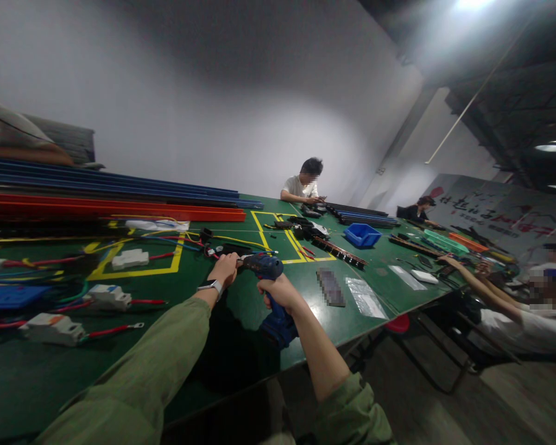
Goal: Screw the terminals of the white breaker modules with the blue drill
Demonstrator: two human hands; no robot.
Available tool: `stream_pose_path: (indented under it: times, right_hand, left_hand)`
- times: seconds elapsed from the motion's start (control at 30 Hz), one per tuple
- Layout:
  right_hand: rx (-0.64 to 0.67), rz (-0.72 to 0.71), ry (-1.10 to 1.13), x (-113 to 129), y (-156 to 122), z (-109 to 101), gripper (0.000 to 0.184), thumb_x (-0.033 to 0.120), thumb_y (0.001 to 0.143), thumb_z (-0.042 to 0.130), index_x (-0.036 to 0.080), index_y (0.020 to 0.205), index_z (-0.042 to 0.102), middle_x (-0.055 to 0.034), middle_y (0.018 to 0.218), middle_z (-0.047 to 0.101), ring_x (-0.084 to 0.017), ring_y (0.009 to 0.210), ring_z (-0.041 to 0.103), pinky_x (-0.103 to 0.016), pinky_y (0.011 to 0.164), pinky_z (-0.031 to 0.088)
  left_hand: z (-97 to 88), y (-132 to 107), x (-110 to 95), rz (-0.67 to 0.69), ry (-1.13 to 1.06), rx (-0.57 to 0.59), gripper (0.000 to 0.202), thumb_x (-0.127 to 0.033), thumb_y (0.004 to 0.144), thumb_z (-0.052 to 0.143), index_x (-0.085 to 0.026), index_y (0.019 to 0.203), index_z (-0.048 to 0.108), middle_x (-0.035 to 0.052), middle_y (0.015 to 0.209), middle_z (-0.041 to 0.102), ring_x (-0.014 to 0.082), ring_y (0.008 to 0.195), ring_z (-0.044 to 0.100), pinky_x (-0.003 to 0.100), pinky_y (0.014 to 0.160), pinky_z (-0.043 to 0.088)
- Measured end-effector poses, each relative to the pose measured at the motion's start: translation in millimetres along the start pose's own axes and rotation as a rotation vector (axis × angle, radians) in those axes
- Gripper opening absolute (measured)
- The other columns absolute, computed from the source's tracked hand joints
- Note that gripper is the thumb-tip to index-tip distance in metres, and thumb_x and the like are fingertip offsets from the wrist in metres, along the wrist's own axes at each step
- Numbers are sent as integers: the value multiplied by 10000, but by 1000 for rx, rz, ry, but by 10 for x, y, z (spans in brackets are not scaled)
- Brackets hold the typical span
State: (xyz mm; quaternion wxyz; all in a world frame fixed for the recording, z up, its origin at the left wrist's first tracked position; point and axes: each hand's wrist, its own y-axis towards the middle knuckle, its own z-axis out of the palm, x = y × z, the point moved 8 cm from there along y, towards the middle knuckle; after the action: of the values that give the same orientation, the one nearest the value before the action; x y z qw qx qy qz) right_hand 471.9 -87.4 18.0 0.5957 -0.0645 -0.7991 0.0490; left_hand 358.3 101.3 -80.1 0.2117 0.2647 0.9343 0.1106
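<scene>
My right hand (282, 292) is wrapped round the handle of a blue cordless drill (278, 327), which points left over the green table. At the drill's front end, my left hand (225, 269) has its fingers curled together; what they pinch is too small and hidden to make out. A smartwatch (212, 284) is on my left wrist. Just beyond that hand lie a small black part (206, 236) and a yellow wire (241, 241). Left of it, a white circuit breaker (130, 258) with a red lead rests inside a yellow-taped outline.
More breakers (55, 329) with red leads lie at left, near a blue block (13, 296). Long orange channels (204, 212) and blue channels run along the back. A blue bin (362, 235), a phone (330, 287) and a plastic bag (365, 298) are rightward. Several people sit around the table.
</scene>
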Motion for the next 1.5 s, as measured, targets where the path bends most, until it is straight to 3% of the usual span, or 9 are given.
stream_pose_path:
  times: [1.5]
  right_hand:
    - [-5, -18, -6, 31, 0, 8, 99, 161, 698, 545, 198, 641, 474, 74, 409, 415, -94, 362, 442, -187, 372, 356]
  left_hand:
    - [-42, -20, -47, -7, 7, 7, 188, -217, 936, 428, -152, 1077, 536, 139, 1072, 630, 265, 999, 549, 367, 910, 385]
